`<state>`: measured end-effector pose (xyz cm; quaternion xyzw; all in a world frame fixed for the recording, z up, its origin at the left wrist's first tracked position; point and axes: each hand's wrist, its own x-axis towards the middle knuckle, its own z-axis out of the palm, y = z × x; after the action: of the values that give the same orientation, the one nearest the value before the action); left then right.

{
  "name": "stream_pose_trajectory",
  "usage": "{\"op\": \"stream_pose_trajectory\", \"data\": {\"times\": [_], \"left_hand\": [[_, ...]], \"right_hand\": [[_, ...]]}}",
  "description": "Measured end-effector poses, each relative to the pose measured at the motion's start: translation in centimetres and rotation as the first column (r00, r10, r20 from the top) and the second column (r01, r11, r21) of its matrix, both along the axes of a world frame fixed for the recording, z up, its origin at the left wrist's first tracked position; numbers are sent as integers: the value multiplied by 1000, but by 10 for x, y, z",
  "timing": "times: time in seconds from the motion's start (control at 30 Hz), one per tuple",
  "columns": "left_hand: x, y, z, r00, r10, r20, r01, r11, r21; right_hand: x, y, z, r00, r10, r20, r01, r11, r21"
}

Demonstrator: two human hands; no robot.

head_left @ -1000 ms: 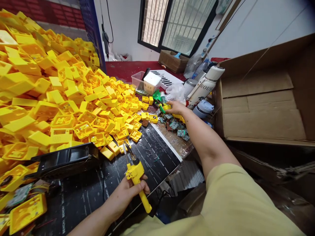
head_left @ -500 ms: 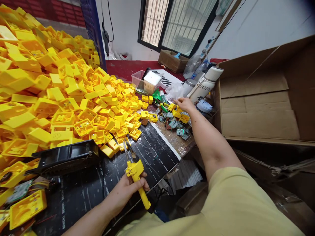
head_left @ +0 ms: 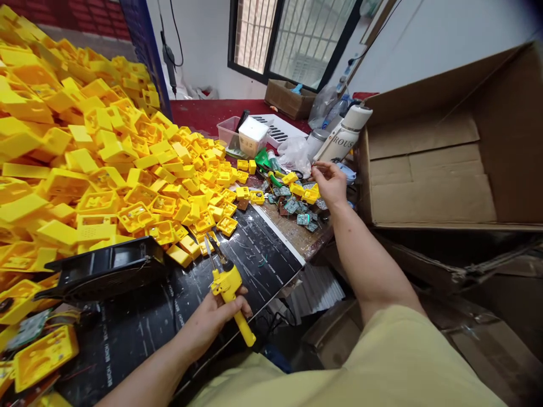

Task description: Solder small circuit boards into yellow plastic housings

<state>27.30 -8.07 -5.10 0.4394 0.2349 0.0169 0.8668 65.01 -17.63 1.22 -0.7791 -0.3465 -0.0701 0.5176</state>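
Observation:
My left hand (head_left: 224,308) is wrapped round the grip of a yellow soldering gun (head_left: 230,285), whose metal tip and feed tube point away over the black bench mat (head_left: 254,260). Farther off on the right, my right hand (head_left: 331,183) has thumb and fingers pinched together; what they hold, if anything, is too small to make out. It hovers beside a clear plastic bag (head_left: 294,152) and above small circuit boards (head_left: 292,204). A few yellow housings (head_left: 311,195) lie among the boards, along with green-handled pliers (head_left: 275,179).
A large heap of yellow plastic housings (head_left: 106,147) covers the left side. A black fan (head_left: 106,265) stands at its near edge. Behind my right hand are a white bottle (head_left: 345,135) and a plastic tub (head_left: 228,133). An open cardboard box (head_left: 432,186) stands on the right.
My right hand has shifted to the right, away from the plastic bag, and its fingers have drawn together. The soldering gun stays in my left hand. The whole view has turned slightly.

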Motion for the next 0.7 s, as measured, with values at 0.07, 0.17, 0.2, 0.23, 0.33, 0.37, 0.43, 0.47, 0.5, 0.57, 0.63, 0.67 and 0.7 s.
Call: {"op": "stream_pose_trajectory", "data": {"times": [0.07,0.17,0.2,0.23,0.33,0.37,0.43,0.47,0.5,0.57,0.63,0.67,0.7], "left_hand": [[-1,0,-2,1000,-8,22,8,1000,-15],[-3,0,-2,1000,5,12,-5,999,-47],[-2,-1,0,1000,25,7,-25,998,-59],[-2,-2,3,999,51,8,-51,997,-65],[3,-9,20,992,124,30,-122,991,-50],[6,-13,28,989,144,38,-143,989,-34],[11,-23,41,982,183,48,-183,983,6],[14,-30,47,977,205,57,-207,978,29],[16,-36,51,971,227,76,-231,971,57],[17,-48,55,958,257,123,-273,953,133],[17,-58,55,952,269,147,-297,928,227],[16,-63,54,955,264,135,-292,918,268],[15,-67,52,963,249,107,-270,916,296]], "right_hand": [[-47,-14,5,987,156,-40,-153,986,64],[-136,-44,7,846,511,-150,-507,859,67],[-165,-55,5,743,640,-197,-643,764,55],[-192,-66,2,617,747,-245,-762,646,51],[-254,-86,-19,287,878,-383,-923,361,136],[-269,-88,-30,239,876,-419,-923,339,180],[-292,-86,-56,241,842,-482,-873,406,272],[-302,-83,-69,279,815,-508,-821,477,314],[-311,-78,-80,323,787,-525,-761,546,351],[-324,-70,-98,428,729,-534,-628,665,405],[-330,-64,-107,548,653,-523,-485,757,438],[-331,-63,-108,603,610,-513,-419,790,447],[-330,-62,-107,652,568,-502,-364,815,450]]}}
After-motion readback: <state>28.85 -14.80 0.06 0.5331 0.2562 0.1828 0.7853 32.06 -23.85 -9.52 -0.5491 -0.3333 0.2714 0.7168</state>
